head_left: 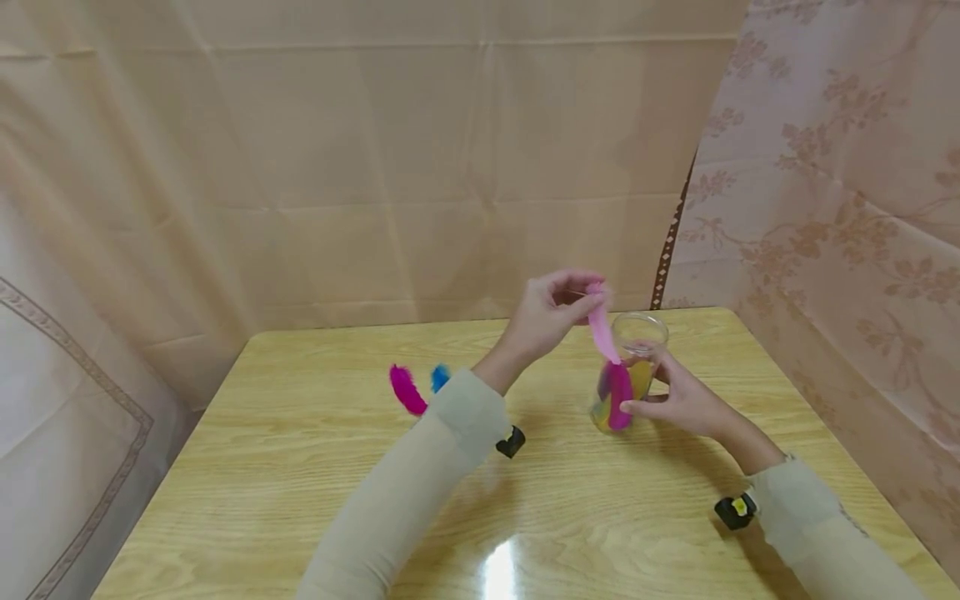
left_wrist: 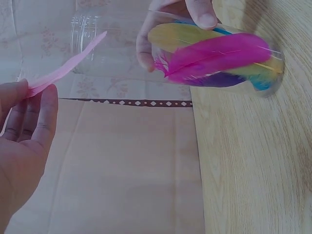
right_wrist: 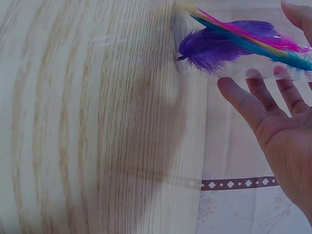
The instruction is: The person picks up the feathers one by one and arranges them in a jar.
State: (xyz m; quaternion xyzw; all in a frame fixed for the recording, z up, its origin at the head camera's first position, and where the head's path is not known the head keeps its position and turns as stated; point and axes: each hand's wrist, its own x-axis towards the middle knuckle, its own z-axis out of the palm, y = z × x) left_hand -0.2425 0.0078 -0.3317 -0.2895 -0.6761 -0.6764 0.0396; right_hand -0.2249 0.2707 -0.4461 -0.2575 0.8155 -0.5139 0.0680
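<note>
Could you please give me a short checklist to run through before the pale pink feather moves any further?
1. Left hand pinching the pale pink feather: ok.
2. Right hand holding the clear jar: ok, thumb and fingers on opposite sides.
3. Jar base resting on the table: ok.
4. Jar's rim uncovered: ok, no lid on it.
5. Feather's free tip inside the mouth: cannot tell; it overlaps the jar in view, but may be in front.
6. Table free of loose feathers: not ok; a magenta feather and a blue feather lie beside the left sleeve.
</note>
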